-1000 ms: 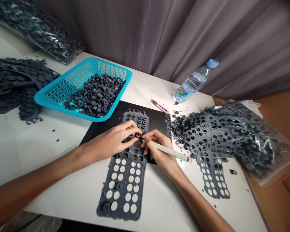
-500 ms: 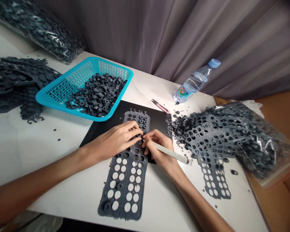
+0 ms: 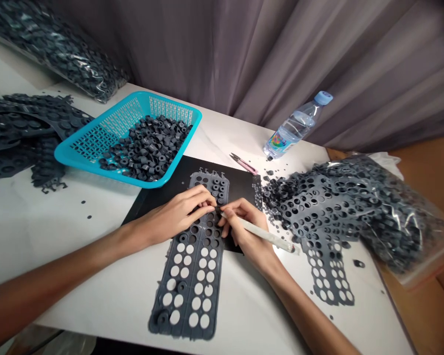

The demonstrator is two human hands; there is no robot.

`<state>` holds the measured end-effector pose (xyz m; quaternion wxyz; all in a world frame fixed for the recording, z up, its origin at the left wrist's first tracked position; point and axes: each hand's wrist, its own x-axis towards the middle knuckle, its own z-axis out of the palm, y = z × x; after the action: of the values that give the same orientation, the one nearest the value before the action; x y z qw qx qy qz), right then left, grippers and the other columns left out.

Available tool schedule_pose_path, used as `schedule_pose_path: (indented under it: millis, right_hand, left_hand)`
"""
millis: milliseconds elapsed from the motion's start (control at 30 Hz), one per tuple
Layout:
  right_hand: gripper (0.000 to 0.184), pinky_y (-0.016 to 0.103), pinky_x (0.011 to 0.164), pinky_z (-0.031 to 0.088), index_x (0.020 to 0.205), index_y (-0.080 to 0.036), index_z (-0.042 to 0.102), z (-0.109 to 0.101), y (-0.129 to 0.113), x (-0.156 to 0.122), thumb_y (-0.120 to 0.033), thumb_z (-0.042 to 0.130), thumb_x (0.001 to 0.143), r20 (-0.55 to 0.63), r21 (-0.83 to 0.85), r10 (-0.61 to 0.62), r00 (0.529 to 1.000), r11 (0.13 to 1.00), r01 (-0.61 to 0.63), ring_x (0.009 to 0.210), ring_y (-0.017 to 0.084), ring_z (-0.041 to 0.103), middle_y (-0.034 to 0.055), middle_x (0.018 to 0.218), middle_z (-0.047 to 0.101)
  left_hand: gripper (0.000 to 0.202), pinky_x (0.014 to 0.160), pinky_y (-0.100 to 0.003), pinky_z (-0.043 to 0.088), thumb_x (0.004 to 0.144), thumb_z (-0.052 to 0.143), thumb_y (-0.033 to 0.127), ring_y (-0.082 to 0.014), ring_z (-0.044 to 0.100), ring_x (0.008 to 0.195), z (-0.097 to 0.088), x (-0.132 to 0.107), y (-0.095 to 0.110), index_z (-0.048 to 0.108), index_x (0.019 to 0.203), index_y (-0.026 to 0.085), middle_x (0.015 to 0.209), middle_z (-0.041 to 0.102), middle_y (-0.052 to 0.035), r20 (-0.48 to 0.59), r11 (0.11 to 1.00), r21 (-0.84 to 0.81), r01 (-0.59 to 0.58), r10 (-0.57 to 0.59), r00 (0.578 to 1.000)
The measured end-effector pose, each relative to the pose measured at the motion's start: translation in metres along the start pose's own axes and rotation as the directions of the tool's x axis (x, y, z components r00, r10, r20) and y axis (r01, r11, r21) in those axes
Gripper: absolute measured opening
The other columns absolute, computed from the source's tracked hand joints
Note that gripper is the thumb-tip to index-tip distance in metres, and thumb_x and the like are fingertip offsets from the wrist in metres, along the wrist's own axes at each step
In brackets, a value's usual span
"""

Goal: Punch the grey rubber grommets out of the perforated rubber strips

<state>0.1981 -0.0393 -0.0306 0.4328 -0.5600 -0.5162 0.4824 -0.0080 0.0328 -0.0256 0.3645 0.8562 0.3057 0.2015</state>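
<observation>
A dark grey rubber sheet [image 3: 192, 276] with rows of round holes lies lengthwise before me. Several rubber rings [image 3: 218, 189] still sit in its far part, and a few in the near part. My right hand [image 3: 246, 224] grips a pale, pen-like tool [image 3: 268, 235], its tip hidden at the fingertips over the sheet. Close beside it, my left hand [image 3: 183, 212] has thumb and fingers pinched together above the sheet; what they hold is too small to make out. Under the sheet's far half is a black mat [image 3: 163, 197].
A blue basket [image 3: 96, 170] holds many small rubber rings. Pink-handled thread snips [image 3: 244, 163] and a water bottle [image 3: 294, 125] stand beyond the mat. Punched sheets [image 3: 318, 207] and a plastic bag [image 3: 410, 231] cover the right side; more sheets [image 3: 18, 133] lie left.
My left hand's fingers have drawn slightly back and closed together. The right hand and its tool have shifted a little to the right. The view has moved slightly.
</observation>
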Motion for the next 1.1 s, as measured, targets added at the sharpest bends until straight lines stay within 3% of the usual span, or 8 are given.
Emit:
schedule_pose_path:
  millis: [233,767,900,1100]
  right_hand:
    - [0.027,0.017,0.036,0.039,0.098,-0.020,0.062,-0.002,0.003,0.005,-0.047,0.061,0.099,0.013,0.027,0.030,0.999,0.999,-0.030,0.054,0.012,0.062,0.0015,0.077,0.068]
    - [0.022,0.018,0.044,0.042,0.097,-0.021,0.062,-0.004,0.002,0.005,-0.043,0.059,0.101,0.048,-0.058,-0.005,0.999,0.998,0.008,0.059,0.011,0.061,0.0003,0.078,0.068]
    - [0.023,0.019,0.043,0.039,0.096,-0.021,0.061,-0.003,0.003,0.004,-0.043,0.058,0.101,0.047,-0.089,-0.007,0.999,0.996,0.011,0.058,0.012,0.061,0.0003,0.078,0.068]
    - [0.018,0.022,0.054,0.040,0.091,-0.022,0.056,-0.001,0.000,0.002,-0.036,0.056,0.102,0.041,-0.214,-0.066,0.997,0.974,0.073,0.058,0.012,0.057,-0.0037,0.068,0.061]
  left_hand:
    - [0.019,0.100,-0.033,0.048,0.107,0.049,0.028,-0.0176,0.064,0.110,-0.002,-0.002,-0.004,0.061,0.122,0.025,0.121,0.062,-0.0019,0.008,1.000,0.020,0.012,-0.013,1.000]
    - [0.018,0.101,-0.034,0.051,0.105,0.051,0.026,-0.0187,0.066,0.110,0.002,-0.001,-0.006,0.061,0.119,0.025,0.120,0.062,-0.0021,-0.007,0.999,0.049,-0.009,0.009,1.000]
    - [0.021,0.101,-0.036,0.052,0.107,0.048,0.030,-0.0202,0.065,0.111,0.004,-0.002,-0.002,0.060,0.122,0.023,0.121,0.061,-0.0045,-0.022,0.989,0.142,-0.046,0.050,0.998]
    - [0.028,0.104,-0.041,0.052,0.108,0.036,0.013,-0.0238,0.060,0.116,0.011,-0.002,0.000,0.061,0.120,0.017,0.120,0.063,-0.0090,0.044,0.904,0.376,-0.202,0.200,0.979]
